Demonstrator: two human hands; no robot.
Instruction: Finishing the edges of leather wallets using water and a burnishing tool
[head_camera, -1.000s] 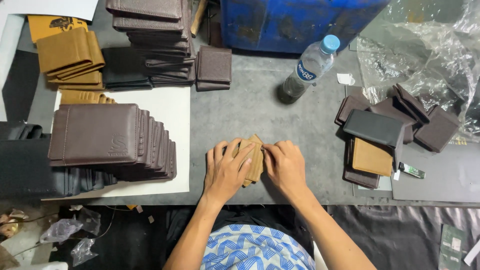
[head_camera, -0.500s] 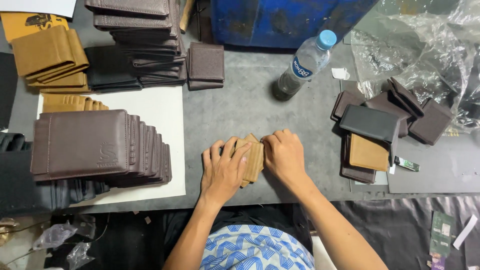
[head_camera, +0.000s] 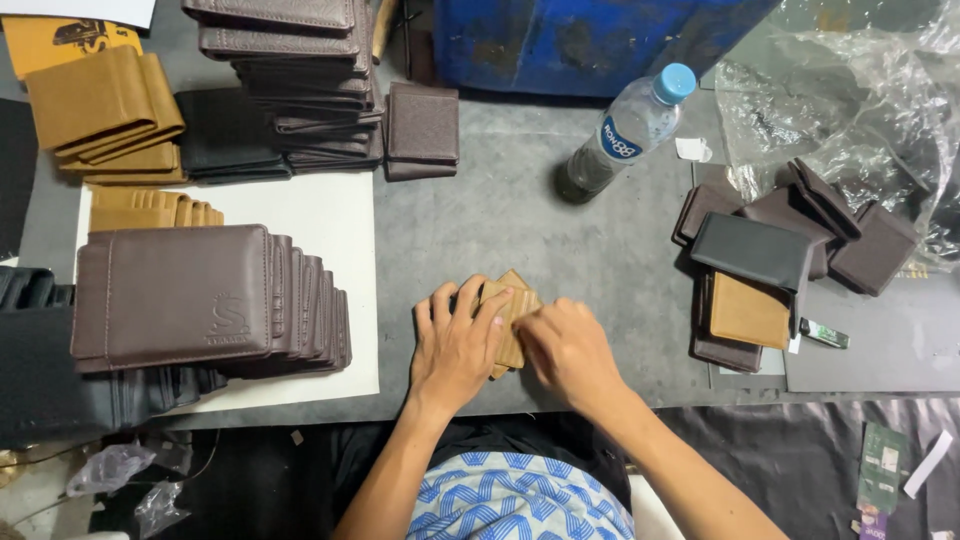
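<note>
Between the left hand and right hand, a tan wallet is pressed flat; brown wallets are stacked left, a water bottle stands beyond.

Grey bench laden with wallets

A white rectangular sheet at left carries a row of dark brown leather wallets; a clear plastic water bottle with a blue cap lies near the middle, with a loose heap of brown and black wallets at right.

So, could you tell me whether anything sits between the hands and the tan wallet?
Nothing visible does. The left hand and right hand both rest directly on the tan wallet, which lies on the grey table.
</note>
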